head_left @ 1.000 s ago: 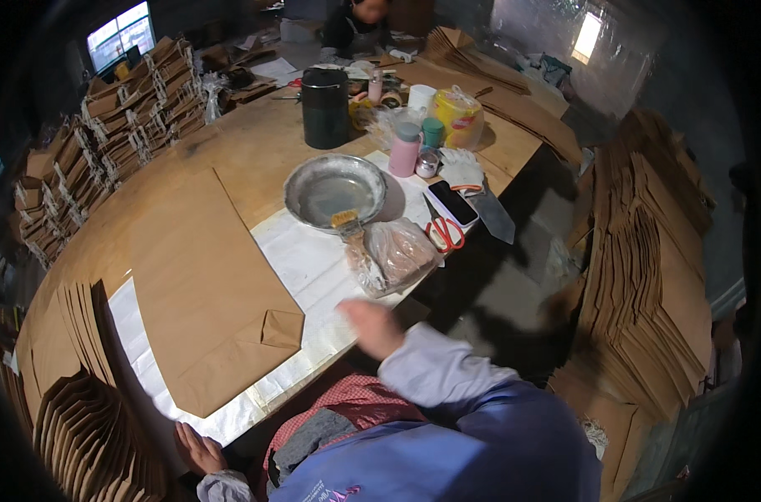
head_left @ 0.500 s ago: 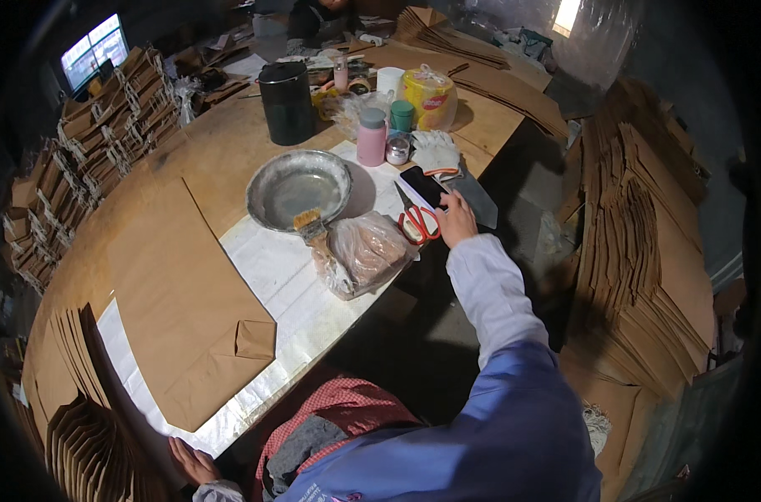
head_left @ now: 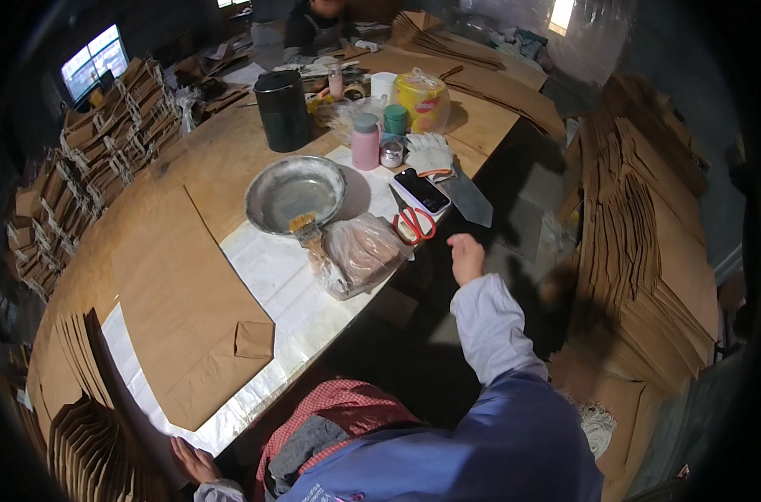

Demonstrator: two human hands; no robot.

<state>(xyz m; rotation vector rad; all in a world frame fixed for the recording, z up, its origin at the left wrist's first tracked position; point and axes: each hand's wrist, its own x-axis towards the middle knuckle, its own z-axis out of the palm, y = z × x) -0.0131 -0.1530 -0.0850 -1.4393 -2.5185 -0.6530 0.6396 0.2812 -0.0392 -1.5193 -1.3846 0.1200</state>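
Note:
My right hand (head_left: 467,258) is held off the table's edge, just nearer to me than the red-handled scissors (head_left: 414,224); its fingers look curled in, and nothing shows in them. A smartphone (head_left: 423,191) with a lit screen lies beside the scissors, partly next to a grey flat blade-like sheet (head_left: 471,201) and a white work glove (head_left: 431,156). My left hand (head_left: 195,462) rests at the near left table edge, fingers stretched out, holding nothing. In front of it lies a large brown paper bag (head_left: 188,318) with a folded bottom corner, on white sheeting (head_left: 259,259).
A metal basin (head_left: 295,194), a paste brush (head_left: 309,234) and a plastic-wrapped bundle (head_left: 364,251) sit mid-table. Behind stand a dark bucket (head_left: 283,113), a pink bottle (head_left: 365,144) and a yellow package (head_left: 422,100). Stacked paper bags (head_left: 635,251) rise at right; more folded bags (head_left: 96,443) stand at left.
My right hand has drawn back from the phone toward me, off the table's edge. The phone's screen is now lit and uncovered. My left hand has stayed in place.

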